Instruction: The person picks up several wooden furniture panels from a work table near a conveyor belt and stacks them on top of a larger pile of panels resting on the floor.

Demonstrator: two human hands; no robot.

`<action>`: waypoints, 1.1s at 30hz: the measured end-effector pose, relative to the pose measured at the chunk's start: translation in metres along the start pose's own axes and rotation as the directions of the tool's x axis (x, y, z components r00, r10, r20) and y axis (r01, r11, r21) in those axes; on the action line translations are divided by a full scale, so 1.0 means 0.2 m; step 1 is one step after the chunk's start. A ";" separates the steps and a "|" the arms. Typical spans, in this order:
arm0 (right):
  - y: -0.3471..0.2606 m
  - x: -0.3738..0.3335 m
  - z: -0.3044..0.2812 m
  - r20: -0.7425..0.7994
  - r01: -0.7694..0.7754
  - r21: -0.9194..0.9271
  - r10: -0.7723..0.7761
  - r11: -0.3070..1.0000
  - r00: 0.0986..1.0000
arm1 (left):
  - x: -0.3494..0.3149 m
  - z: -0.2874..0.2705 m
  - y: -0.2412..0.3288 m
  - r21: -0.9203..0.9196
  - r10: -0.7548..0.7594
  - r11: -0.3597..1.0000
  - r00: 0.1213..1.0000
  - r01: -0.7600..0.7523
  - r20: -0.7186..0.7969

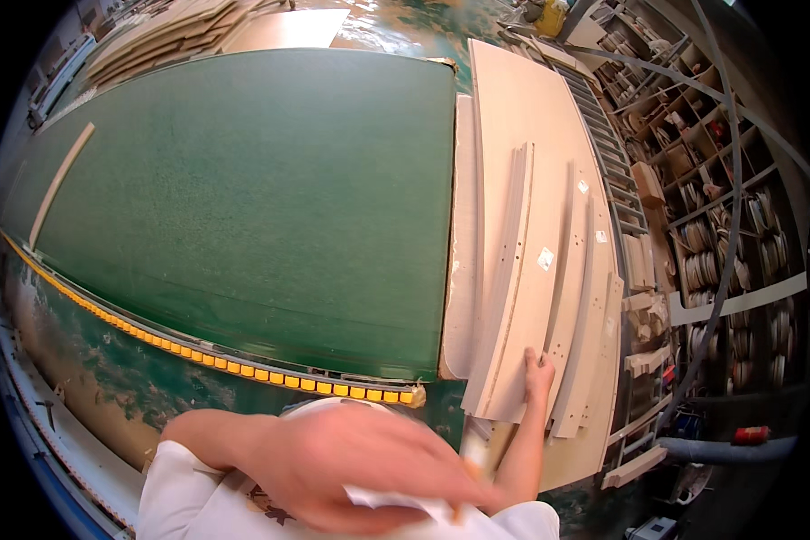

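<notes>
Blurred left hand (360,468), its grip too smeared to tell, right hand (538,367) pinching the right edge of 1 pale board (526,310), white sticker (545,258) beyond that grip, more boards (580,378) to its right, green conveyor belt (270,198) to its left

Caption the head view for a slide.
Right hand at a pale board, blurred left hand near the camera, green surface at left.
</notes>
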State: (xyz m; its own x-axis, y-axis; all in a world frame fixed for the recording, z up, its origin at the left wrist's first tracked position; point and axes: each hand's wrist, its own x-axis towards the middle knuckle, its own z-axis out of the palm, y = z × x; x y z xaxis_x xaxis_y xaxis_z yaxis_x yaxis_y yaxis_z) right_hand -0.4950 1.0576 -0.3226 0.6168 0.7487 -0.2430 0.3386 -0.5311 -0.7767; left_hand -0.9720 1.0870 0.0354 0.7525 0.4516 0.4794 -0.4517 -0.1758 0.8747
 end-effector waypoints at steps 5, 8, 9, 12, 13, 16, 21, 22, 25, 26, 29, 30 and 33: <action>0.11 -0.25 -0.05 0.087 -0.093 0.133 0.082 0.987 0.993 | 0.14 0.15 -0.07 -0.356 0.269 0.901 0.963 -0.250 0.005; 0.14 -0.33 -0.08 0.137 -0.086 0.153 0.065 0.984 0.988 | 0.12 0.11 -0.04 -0.437 0.259 0.878 0.962 -0.196 0.088; 0.15 -0.34 -0.09 0.122 -0.103 0.146 0.086 0.984 0.989 | 0.14 0.08 -0.02 -0.444 0.260 0.877 0.958 -0.183 0.120; 0.14 -0.37 -0.09 0.105 -0.145 0.124 0.132 0.982 0.986 | 0.14 0.14 -0.05 -0.551 0.304 0.801 0.952 -0.235 0.036; 0.12 -0.37 -0.09 0.108 -0.151 0.120 0.139 0.981 0.984 | 0.13 0.16 -0.07 -0.584 0.306 0.774 0.952 -0.243 0.010; 0.15 -0.38 -0.10 0.071 -0.127 0.175 0.116 0.976 0.991 | 0.17 0.13 -0.08 -0.658 0.328 0.714 0.945 -0.240 0.011; 0.18 -0.37 -0.10 0.069 -0.116 0.196 0.104 0.974 0.992 | 0.20 0.17 -0.23 -0.582 0.283 0.797 0.951 -0.163 0.121; 0.20 -0.37 -0.11 0.073 -0.126 0.203 0.114 0.971 0.991 | 0.21 0.17 -0.28 -0.541 0.231 0.833 0.961 -0.115 0.150; 0.15 -0.33 -0.08 0.122 -0.081 0.164 0.062 0.983 0.991 | 0.26 0.18 -0.61 -0.432 -0.262 0.854 0.957 0.290 0.125; 0.31 -0.34 -0.12 0.037 -0.002 0.108 -0.002 0.994 0.999 | 0.31 0.22 -0.77 -0.455 -0.443 0.766 0.886 0.454 0.138; 0.22 -0.29 -0.10 0.175 -0.106 0.181 0.074 0.978 0.982 | 0.20 0.34 -1.66 -0.034 -0.688 0.651 0.570 0.758 -0.449; 0.21 -0.29 -0.09 0.192 -0.072 0.220 0.029 0.973 0.981 | 0.11 0.39 -1.88 0.044 -0.724 0.469 0.412 0.882 -0.553; 0.32 -0.29 -0.13 0.243 -0.059 0.328 -0.024 0.943 0.970 | 0.12 0.59 -2.10 -0.199 -0.890 0.348 0.256 0.916 -0.377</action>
State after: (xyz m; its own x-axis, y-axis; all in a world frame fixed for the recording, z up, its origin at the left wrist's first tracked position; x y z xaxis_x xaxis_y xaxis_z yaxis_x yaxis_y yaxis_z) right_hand -0.4913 0.9697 -0.3441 0.4174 0.8350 -0.3585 0.0491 -0.4147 -0.9086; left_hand -0.7083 1.0685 -0.3131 0.4139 0.6020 -0.6828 0.4372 0.5264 0.7292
